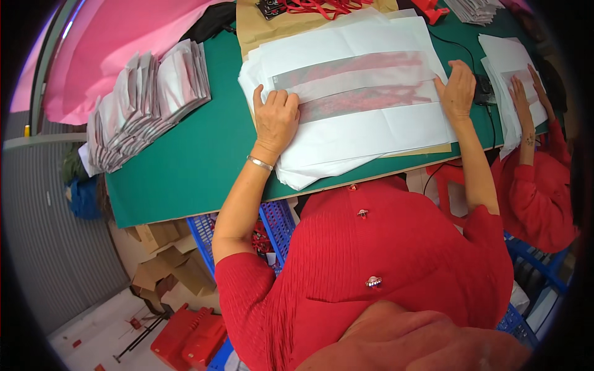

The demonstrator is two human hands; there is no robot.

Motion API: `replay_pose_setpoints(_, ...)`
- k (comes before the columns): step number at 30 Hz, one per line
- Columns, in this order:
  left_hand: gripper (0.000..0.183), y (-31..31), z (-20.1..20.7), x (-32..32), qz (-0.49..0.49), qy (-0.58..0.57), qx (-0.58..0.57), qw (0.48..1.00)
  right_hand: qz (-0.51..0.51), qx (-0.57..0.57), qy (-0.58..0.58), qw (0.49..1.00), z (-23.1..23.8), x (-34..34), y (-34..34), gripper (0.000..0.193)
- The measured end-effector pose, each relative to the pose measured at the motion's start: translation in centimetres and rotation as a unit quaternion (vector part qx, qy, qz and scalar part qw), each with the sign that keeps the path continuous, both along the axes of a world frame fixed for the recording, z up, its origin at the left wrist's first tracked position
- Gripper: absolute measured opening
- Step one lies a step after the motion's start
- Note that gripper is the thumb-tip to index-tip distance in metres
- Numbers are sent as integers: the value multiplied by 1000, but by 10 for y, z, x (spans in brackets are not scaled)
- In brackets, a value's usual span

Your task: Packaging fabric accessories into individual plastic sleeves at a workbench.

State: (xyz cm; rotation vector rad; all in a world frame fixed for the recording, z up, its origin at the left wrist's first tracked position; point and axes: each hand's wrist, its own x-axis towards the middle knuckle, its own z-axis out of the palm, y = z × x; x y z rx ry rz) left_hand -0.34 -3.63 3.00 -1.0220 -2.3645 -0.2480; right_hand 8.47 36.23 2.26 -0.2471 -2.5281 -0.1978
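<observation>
A long translucent plastic sleeve (365, 86) with grey bands and reddish patches lies flat across a stack of white paper sheets (365, 139). At its left end, my left hand (276, 120) has its fingers curled down over the sleeve's edge, with one outer finger sticking out. My right hand (456, 93) is at the right side of the stack, thumb apart from the bent fingers. The thumb tip is by the sleeve's right end, and no held thing shows in that hand.
Piles of folded packets (148, 102) stand on the green table (179, 145) at left. Brown paper (250, 31) and red straps (325, 7) are at the back. A black device (484, 89) with cables sits at right, near a co-worker's hands (526, 102). Blue crates (278, 222) stand below.
</observation>
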Motion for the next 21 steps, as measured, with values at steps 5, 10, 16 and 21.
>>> replay_pose_setpoints(5,14,7,4,0,-10,20,30,999,167,82,17,982,16,-6,5,20)
replay_pose_setpoints(10,14,3,0,-2,-5,5,5,1000,149,51,-252,955,33,-7,33,14)
replay_pose_setpoints(16,8,2,5,4,5,-21,-32,999,299,-192,-36,934,31,-57,-53,30)
replay_pose_setpoints(21,9,8,7,0,-15,-58,-67,996,316,-139,-176,922,-9,-66,-149,61)
